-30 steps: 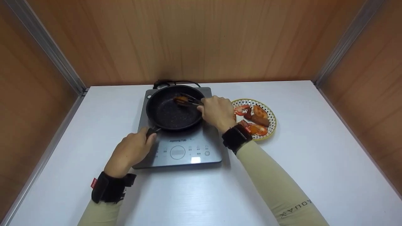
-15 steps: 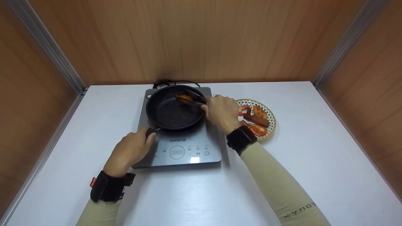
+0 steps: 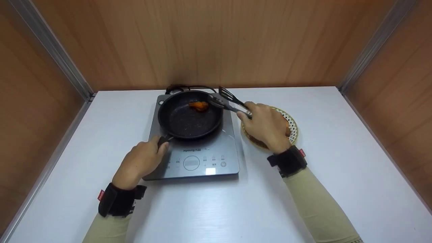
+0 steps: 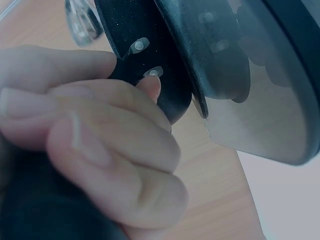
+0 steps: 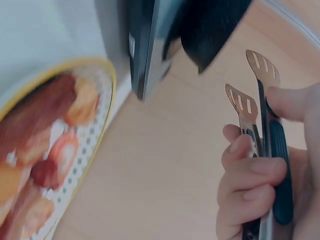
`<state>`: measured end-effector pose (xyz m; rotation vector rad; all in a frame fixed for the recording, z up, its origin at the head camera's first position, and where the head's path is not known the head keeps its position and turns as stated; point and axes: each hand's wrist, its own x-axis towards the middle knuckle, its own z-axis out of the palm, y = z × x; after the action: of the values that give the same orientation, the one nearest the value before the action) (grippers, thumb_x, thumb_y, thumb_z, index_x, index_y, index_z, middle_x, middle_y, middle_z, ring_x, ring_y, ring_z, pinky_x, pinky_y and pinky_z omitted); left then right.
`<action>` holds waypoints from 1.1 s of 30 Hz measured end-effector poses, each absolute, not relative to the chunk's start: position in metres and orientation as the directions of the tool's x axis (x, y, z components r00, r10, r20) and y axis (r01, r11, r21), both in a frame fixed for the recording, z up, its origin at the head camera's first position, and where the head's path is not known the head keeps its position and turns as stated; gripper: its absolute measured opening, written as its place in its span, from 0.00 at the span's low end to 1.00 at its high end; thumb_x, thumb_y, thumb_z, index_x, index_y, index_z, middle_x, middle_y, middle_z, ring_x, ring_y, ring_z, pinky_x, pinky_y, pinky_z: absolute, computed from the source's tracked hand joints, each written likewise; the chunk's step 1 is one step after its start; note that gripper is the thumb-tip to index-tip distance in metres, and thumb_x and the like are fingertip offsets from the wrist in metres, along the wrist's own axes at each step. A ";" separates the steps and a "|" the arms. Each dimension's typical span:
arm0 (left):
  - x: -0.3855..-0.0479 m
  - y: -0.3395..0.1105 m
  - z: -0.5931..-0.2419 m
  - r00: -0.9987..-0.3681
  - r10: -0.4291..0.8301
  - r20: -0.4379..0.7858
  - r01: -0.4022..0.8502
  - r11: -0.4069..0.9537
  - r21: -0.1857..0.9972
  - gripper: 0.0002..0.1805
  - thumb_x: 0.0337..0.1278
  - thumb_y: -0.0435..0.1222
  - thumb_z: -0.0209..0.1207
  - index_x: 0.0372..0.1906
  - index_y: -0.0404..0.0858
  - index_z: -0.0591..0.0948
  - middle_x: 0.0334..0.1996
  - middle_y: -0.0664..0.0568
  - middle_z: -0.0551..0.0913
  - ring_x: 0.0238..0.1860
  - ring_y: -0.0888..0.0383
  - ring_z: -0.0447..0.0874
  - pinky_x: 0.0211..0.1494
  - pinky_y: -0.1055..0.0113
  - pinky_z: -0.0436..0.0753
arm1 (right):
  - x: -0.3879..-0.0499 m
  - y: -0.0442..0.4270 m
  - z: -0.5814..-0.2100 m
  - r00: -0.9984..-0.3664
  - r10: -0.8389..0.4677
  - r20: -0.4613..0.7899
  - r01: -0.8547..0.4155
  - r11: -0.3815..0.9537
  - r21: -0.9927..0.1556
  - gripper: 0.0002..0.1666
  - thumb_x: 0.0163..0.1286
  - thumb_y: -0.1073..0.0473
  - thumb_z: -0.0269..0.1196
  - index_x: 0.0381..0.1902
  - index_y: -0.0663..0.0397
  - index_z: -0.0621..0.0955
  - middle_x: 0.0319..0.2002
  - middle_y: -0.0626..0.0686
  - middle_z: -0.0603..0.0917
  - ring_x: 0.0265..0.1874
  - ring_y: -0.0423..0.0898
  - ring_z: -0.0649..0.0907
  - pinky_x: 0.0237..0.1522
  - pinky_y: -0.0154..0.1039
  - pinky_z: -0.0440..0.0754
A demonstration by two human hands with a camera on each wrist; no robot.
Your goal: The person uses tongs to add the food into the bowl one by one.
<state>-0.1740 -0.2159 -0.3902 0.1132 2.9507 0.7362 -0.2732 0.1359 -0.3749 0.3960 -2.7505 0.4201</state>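
My left hand point(image 3: 135, 163) grips the handle of a black frying pan point(image 3: 185, 123), fingers curled round it; the left wrist view shows the pan's riveted side close up. A small orange-brown piece of food point(image 3: 199, 106) lies in the far right part of the pan. In my right hand point(image 3: 266, 126) is a pair of tongs point(image 3: 216, 102) with slotted ends, spread apart and holding nothing, over the pan's right rim and just beyond it. Below that hand, partly covered by it, stands a dotted plate point(image 5: 92, 137) with tomato slices and browned pieces of food.
The pan sits on a grey induction cooker point(image 3: 199, 172) with touch controls along its near side. A black cable point(image 3: 179, 88) runs behind it. Wood-grain panels point(image 3: 216, 44) enclose the white table point(image 3: 337, 141) at the back and sides.
The tongs have let go of the orange-brown piece, which stays in the pan. My right hand has moved right over the plate, and the tongs have spread. My left hand keeps its place.
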 end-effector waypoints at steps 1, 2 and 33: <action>-0.174 -0.216 -0.390 -0.992 0.096 -0.079 0.047 0.880 0.473 0.18 0.86 0.49 0.47 0.45 0.37 0.74 0.26 0.47 0.77 0.28 0.50 0.76 0.29 0.58 0.72 | -0.271 0.144 -0.374 -0.910 -0.212 0.357 -0.313 0.915 -0.254 0.27 0.78 0.35 0.60 0.61 0.44 0.85 0.39 0.54 0.89 0.30 0.55 0.84 0.28 0.54 0.78; -0.174 -0.216 -0.390 -0.992 0.096 -0.080 0.047 0.880 0.472 0.18 0.86 0.49 0.47 0.45 0.37 0.74 0.26 0.47 0.77 0.28 0.50 0.76 0.29 0.58 0.72 | -0.268 0.151 -0.374 -0.913 -0.204 0.353 -0.309 0.912 -0.271 0.27 0.78 0.35 0.60 0.61 0.45 0.85 0.39 0.54 0.89 0.30 0.54 0.83 0.27 0.53 0.77; -0.172 -0.215 -0.389 -0.989 0.119 -0.090 0.062 0.879 0.473 0.19 0.87 0.49 0.46 0.47 0.36 0.74 0.27 0.47 0.77 0.28 0.51 0.76 0.29 0.59 0.72 | -0.246 0.274 -0.387 -0.998 -0.039 -0.052 -0.022 0.957 -0.289 0.38 0.79 0.32 0.56 0.70 0.53 0.80 0.48 0.64 0.85 0.37 0.58 0.80 0.29 0.47 0.72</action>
<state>-0.1718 -0.2150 -0.3893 0.1417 2.9313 0.7329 -0.2463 0.2740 -0.3874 0.0493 -3.1640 0.4665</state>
